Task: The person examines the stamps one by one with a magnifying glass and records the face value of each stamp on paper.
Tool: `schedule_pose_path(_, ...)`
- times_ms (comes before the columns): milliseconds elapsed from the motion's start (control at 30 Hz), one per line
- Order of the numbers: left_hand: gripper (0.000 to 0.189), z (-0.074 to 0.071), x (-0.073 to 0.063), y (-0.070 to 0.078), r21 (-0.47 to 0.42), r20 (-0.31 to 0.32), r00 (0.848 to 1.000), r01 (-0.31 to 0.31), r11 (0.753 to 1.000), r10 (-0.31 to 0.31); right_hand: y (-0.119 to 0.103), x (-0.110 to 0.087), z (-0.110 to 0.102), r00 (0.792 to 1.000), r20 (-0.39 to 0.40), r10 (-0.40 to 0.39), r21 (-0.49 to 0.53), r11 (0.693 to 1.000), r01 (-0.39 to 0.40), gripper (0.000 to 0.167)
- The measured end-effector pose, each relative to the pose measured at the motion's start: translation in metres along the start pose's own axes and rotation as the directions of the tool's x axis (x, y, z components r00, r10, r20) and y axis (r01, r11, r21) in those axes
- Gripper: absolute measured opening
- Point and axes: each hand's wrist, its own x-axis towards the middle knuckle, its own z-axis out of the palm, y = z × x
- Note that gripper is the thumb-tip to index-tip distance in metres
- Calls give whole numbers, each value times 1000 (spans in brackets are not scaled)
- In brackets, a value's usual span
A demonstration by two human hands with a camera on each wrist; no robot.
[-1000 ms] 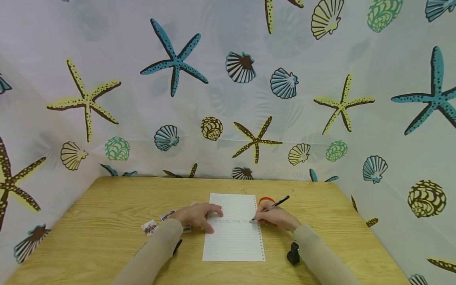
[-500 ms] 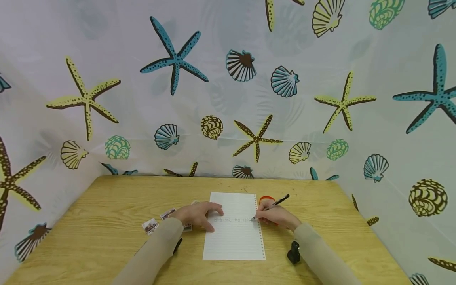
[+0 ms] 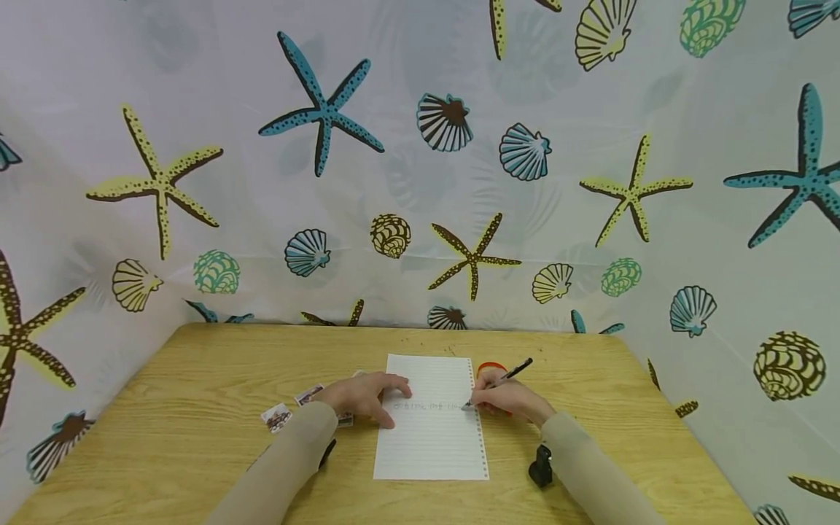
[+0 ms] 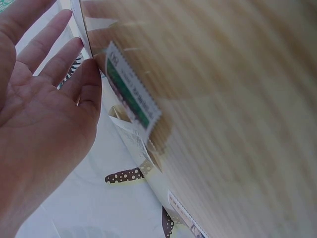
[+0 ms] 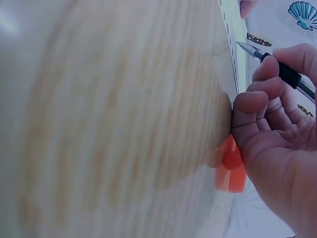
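A lined sheet of paper (image 3: pixel 429 452), with a row of holes down its right edge, lies on the wooden table. One line of handwriting runs across it; the words are too small to read. My left hand (image 3: pixel 359 397) rests on the sheet's left edge with fingers spread. In my right hand (image 3: pixel 510 399) is a black pen (image 3: pixel 520 368), pinched between thumb and fingers, its tip at the right end of the writing. In the right wrist view the pen (image 5: pixel 288 74) has a clear tip section and a dark grip.
Small picture stamps (image 3: pixel 276 417) lie left of the paper, some partly under my left hand; one green-edged stamp (image 4: pixel 131 91) shows in the left wrist view. Behind my right hand sits an orange-red object (image 5: pixel 231 171), mostly hidden. A shell-patterned curtain (image 3: pixel 394 182) surrounds the table.
The pen tip has shifted slightly right along the written line, and a little more writing shows there. My left hand and the paper have stayed in place.
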Motion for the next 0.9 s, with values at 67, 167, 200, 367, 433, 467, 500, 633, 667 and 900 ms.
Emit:
schedule_pose_path(67, 46, 0, 0, 1, -1, 2, 1000, -2, 1000, 2, 0, 0, 0, 1000, 1, -3, -2, 1000, 3, 9)
schedule_pose_path(167, 46, 0, 0, 0, 0, 5, 1000, -3, 1000, 3, 0, -1, 0, 1000, 0, -3, -1, 1000, 3, 10)
schedule_pose_path(200, 46, 0, 0, 0, 0, 5, 1000, -2, 1000, 2, 0, -1, 0, 1000, -1, -3, -1, 1000, 3, 10)
schedule_pose_path(367, 46, 0, 1, -1, 5, 4, 1000, -4, 1000, 4, 0, -1, 0, 1000, -18, 19, 13, 1000, -19, 11)
schedule_pose_path(433, 46, 0, 1, -1, 7, 4, 1000, -6, 1000, 6, 0, 0, 1, 999, -25, 31, 16, 999, -31, 11)
schedule_pose_path(467, 47, 0, 1, -1, 9, 3, 1000, -7, 1000, 7, 0, -1, 1, 999, -28, 33, 18, 999, -33, 11)
schedule_pose_path(500, 47, 0, 1, -1, 11, 2, 1000, -9, 1000, 9, -1, -1, 1, 999, -32, 35, 19, 999, -35, 11)
schedule_pose_path(633, 47, 0, 1, -1, 9, 2, 1000, -6, 1000, 5, -2, -2, 1, 998, -46, 39, 8, 999, -39, 10)
schedule_pose_path(667, 47, 0, 1, -1, 8, 1, 1000, -5, 1000, 5, -2, -2, 1, 998, -49, 43, 5, 999, -43, 10)
schedule_pose_path(900, 47, 0, -1, 0, 6, 8, 1000, -12, 1000, 12, 0, 0, 1, 998, -43, 38, 27, 999, -37, 16)
